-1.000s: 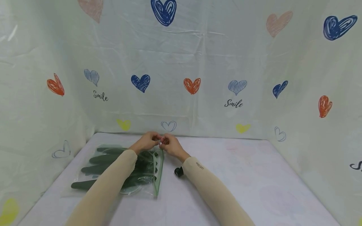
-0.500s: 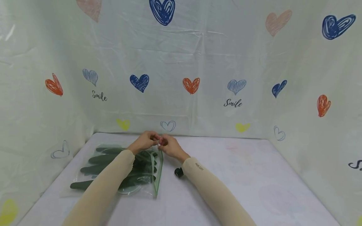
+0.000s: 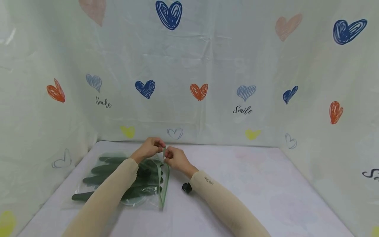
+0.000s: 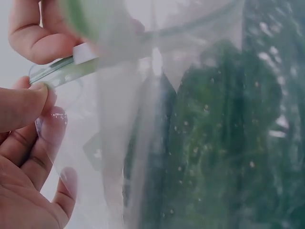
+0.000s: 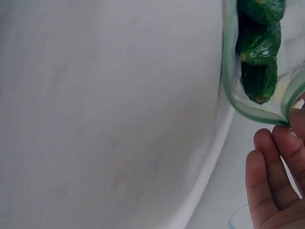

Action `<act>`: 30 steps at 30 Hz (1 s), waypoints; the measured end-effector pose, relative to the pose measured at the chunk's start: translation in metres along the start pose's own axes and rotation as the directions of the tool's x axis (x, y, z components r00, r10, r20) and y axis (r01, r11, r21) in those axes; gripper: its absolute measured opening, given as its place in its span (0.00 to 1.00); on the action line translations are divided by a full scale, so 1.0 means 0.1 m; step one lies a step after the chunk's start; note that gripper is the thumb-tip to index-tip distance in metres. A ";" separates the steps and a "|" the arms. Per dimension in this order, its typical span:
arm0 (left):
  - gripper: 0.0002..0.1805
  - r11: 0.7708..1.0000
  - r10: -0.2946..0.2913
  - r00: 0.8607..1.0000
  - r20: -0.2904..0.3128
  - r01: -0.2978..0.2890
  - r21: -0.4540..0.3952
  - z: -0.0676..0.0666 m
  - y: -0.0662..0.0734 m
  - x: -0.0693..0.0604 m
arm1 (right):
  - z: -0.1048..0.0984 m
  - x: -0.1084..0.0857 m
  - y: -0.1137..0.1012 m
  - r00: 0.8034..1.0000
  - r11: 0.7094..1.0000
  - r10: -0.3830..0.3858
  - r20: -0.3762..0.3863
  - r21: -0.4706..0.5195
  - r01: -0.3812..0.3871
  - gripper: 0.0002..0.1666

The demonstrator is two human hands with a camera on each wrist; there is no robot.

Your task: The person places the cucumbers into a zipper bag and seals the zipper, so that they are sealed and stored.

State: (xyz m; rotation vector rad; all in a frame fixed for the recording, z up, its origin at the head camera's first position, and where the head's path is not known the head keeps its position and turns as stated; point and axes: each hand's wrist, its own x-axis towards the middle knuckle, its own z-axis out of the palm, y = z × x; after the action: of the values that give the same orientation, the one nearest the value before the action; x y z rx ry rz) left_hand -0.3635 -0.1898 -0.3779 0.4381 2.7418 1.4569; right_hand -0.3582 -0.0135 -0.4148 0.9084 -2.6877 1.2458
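Note:
A clear zip bag (image 3: 148,197) with a green-edged mouth lies on the white table, its mouth facing right. Inside it are several dark green cucumbers (image 3: 103,169), side by side. My left hand (image 3: 148,148) pinches the far corner of the bag's mouth between thumb and finger. Just to the right, my right hand (image 3: 177,159) pinches the green zip strip (image 5: 252,114) a little nearer to me. A white slider (image 4: 86,52) sits on the strip by the fingers at the top of the left wrist view. The bag's mouth gapes in the right wrist view.
The white table (image 3: 251,191) extends to the right of the bag. Behind it hangs a pale curtain (image 3: 222,65) printed with hearts. A small black object (image 3: 187,188) shows beside my right sleeve, and a pale round shape (image 3: 133,201) shows at the bag's near side.
My hands, earlier close together at the bag's far corner, have drawn slightly apart. The right hand has slid a little nearer along the strip, and green strip now shows between them.

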 end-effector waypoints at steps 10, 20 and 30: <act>0.06 1.000 0.000 0.997 -0.074 -0.002 -0.020 -0.08 0.08 0.00 | 0.01 -0.06 -0.05 0.997 0.996 -0.069 0.015 -0.063 0.070 0.09; 0.07 0.998 -0.003 0.992 -0.128 -0.005 -0.064 -0.13 0.14 0.02 | 0.06 -0.30 -0.14 0.997 0.998 -0.026 0.068 -0.057 0.030 0.10; 0.09 0.998 -0.027 0.991 -0.135 0.020 -0.056 -0.17 0.19 -0.03 | 0.14 -0.57 -0.25 0.986 0.994 0.099 0.132 0.021 -0.103 0.09</act>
State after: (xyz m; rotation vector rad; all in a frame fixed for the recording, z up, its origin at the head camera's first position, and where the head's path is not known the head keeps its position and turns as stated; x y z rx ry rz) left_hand -0.3581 -0.1947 -0.3530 0.3160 2.7899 1.6085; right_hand -0.2951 -0.0079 -0.4228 0.8975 -2.8582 1.2887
